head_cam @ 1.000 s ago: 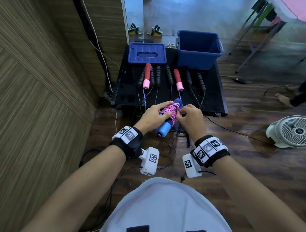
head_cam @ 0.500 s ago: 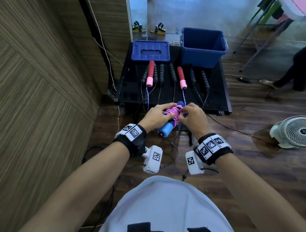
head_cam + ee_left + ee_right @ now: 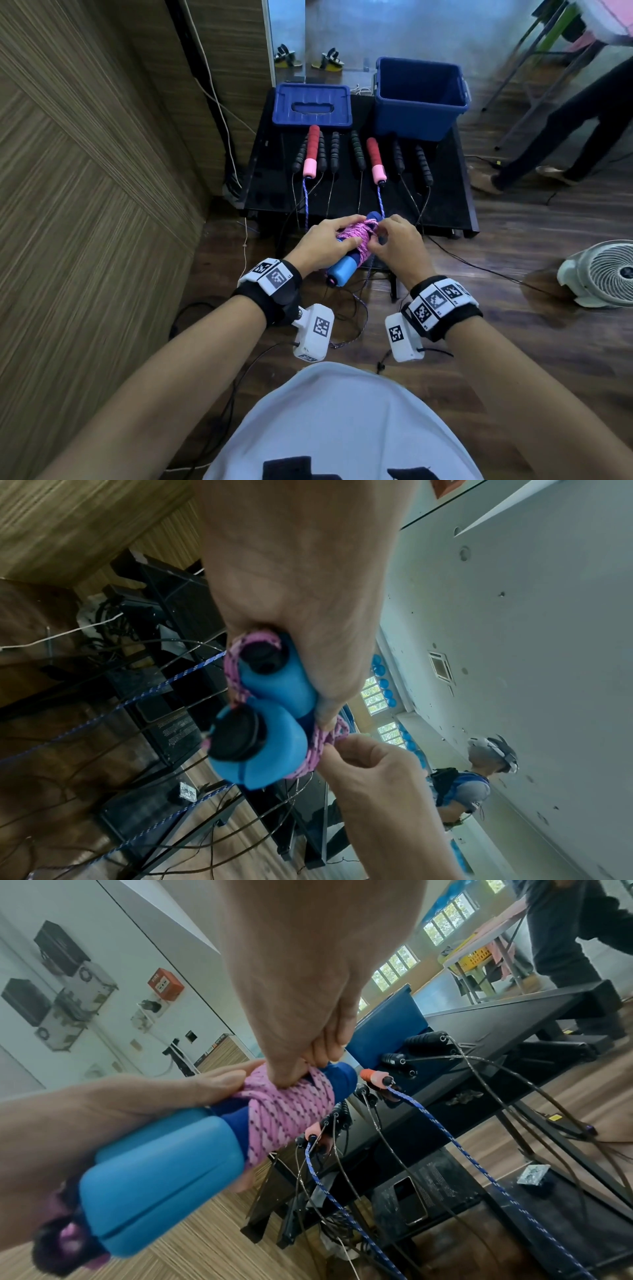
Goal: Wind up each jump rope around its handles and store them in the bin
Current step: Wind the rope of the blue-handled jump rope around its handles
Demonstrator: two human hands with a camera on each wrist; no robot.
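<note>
Here the left hand (image 3: pixel 322 245) has its grip curled around the two blue handles (image 3: pixel 342 270), held side by side in front of the near edge of the black worktop (image 3: pixel 445 192). The pink rope (image 3: pixel 359 236) is wound thickly around the handles' middle. The right hand (image 3: pixel 399 245) pinches a strand of that rope at the far end of the winding, fingers bent in tight. On the worktop, the red-and-pink handles (image 3: pixel 312 150) and the black handles (image 3: pixel 423 164) lie in a row, their cords hanging over the near edge. The open blue bin (image 3: pixel 421 99) stands at the far right corner, its lid (image 3: pixel 312 106) at the far left.
</note>
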